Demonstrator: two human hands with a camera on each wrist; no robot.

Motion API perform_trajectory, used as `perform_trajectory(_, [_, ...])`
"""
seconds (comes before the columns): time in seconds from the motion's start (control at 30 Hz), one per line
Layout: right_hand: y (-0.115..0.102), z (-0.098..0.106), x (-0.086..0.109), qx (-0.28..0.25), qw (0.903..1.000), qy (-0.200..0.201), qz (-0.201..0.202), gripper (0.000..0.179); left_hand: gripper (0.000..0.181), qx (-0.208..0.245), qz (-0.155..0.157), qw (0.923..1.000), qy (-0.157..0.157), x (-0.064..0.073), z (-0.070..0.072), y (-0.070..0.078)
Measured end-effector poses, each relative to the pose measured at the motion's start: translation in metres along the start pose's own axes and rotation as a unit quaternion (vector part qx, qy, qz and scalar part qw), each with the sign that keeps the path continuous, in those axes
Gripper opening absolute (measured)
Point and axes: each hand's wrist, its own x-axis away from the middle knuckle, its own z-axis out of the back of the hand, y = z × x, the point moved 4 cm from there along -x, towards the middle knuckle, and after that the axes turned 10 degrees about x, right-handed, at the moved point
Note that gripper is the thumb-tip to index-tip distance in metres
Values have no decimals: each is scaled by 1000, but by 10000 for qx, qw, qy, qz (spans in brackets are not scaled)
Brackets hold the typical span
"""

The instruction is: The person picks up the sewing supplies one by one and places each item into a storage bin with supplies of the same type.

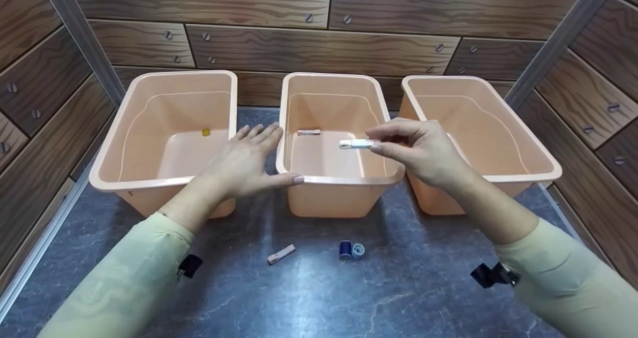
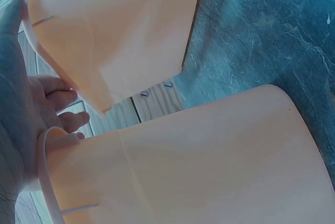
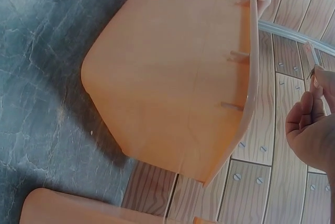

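My right hand (image 1: 421, 151) pinches a small white folded tape measure (image 1: 355, 144) between thumb and fingers, over the middle peach bin (image 1: 344, 180). The strip's looped end points left; in the right wrist view the tape (image 3: 311, 54) sticks up from the fingertips. A similar folded tape (image 1: 309, 132) lies inside the middle bin, toward the back. My left hand (image 1: 244, 161) spreads flat with straight fingers between the left bin (image 1: 149, 184) and the middle one, its thumb on the middle bin's front rim. The left wrist view shows its fingers at the bins' rims.
A third folded tape (image 1: 281, 254) lies on the dark marbled table (image 1: 239, 303). To its right stand a dark blue thread spool (image 1: 345, 250) and a light blue one (image 1: 358, 251). The left bin holds a small yellow item (image 1: 206, 132). The right bin (image 1: 523, 178) stands beside the right forearm.
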Motion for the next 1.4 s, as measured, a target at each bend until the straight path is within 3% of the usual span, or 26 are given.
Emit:
perform_trajectory(0.27, [4,3,-20,-213,9996,172,46,20,122,42,62,10000,16,0,1,-1])
perform_trajectory(1.2, [33,6,-91,209,9982,383,-411,24,120,-28,23,10000,27,0,0,-1])
perform_trajectory(1.4, [38,10,-103,55,9977,473,-489,26,119,-16,29,10000,16,-1,-1,0])
